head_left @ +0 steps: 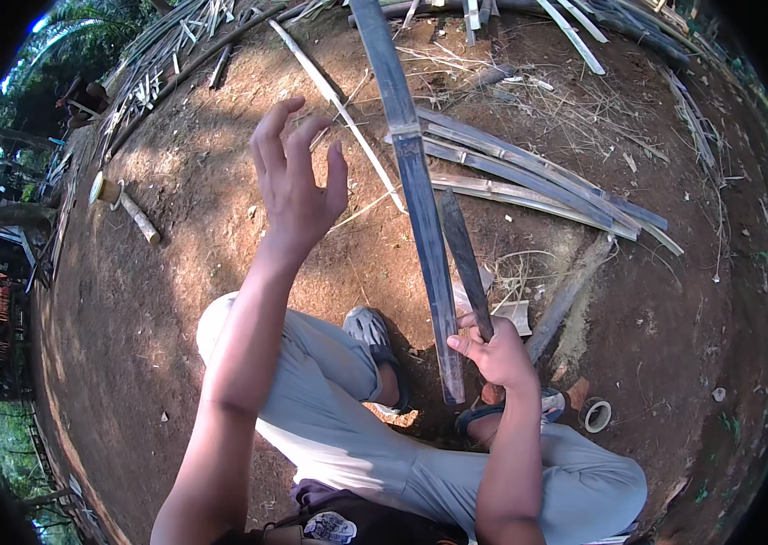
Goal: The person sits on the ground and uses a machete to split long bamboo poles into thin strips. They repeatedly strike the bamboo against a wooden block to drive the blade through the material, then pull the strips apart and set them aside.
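Observation:
My left hand is raised over the bare ground with its fingers spread and bent, holding nothing. Low on the right, my right hand is closed around a knife with a dark blade that points away from me; its handle is hidden in the fist. The thumb and a fingertip of that same hand press on the edge of a long, dark split bamboo strip. This strip runs from between my feet up past the top edge, with a pale node partway along it. Blade and strip lie side by side.
Several split bamboo strips lie bundled beyond my right hand. A pale strip crosses the ground ahead. A pole and a bamboo ring are at right. A short stick lies far left; bamboo piles lie behind.

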Tool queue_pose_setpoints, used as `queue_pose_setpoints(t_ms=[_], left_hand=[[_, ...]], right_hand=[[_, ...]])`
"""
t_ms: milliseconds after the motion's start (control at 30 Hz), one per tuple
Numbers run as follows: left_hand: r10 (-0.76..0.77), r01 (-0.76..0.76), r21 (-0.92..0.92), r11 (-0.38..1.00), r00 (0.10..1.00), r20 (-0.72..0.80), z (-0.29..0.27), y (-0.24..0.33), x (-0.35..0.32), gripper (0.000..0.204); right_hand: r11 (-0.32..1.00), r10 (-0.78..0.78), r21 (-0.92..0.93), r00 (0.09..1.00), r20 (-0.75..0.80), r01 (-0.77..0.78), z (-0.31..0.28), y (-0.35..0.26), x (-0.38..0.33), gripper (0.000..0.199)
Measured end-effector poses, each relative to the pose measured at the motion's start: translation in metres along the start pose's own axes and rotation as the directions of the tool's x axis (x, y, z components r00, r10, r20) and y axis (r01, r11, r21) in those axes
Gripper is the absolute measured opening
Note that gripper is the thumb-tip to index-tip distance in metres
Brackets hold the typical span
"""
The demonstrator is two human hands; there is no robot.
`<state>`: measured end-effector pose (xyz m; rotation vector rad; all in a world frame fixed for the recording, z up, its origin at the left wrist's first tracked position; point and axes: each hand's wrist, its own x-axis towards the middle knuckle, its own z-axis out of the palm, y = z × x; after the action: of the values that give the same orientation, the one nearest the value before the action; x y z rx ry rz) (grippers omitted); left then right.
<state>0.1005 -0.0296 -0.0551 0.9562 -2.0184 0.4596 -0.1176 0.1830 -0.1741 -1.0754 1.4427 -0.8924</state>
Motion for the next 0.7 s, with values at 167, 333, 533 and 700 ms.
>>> queue_pose_setpoints(t_ms=[167,333,533,700], left_hand=[[0.236,-0.233,-0.042,0.972,0.945,0.228,0.010,0.002,-0.008,0.061],[0.329,-0.454,0.046,0.890,0.708,0.625,0.030,0.011,-0.026,0.080],[0.339,-0.340,-0.151,0.928,0.607,0.719,0.046,0.007,-0.043,0.032],[0.267,-0.162,-0.214,0.963,0.481,0.835,0.042,-0.010,-0.060,0.031]], right_hand=[[0.995,0.097,-0.006,0.990,-0.104,-0.098,-0.010,0.006,0.008,0.028],[0.981,0.161,-0.088,0.982,-0.094,-0.170,-0.021,0.000,-0.001,0.028],[0.974,0.073,-0.206,0.990,-0.122,-0.097,-0.030,0.005,-0.004,0.028],[0.845,-0.227,-0.521,0.799,-0.557,-0.123,-0.042,-0.040,-0.011,0.027]])
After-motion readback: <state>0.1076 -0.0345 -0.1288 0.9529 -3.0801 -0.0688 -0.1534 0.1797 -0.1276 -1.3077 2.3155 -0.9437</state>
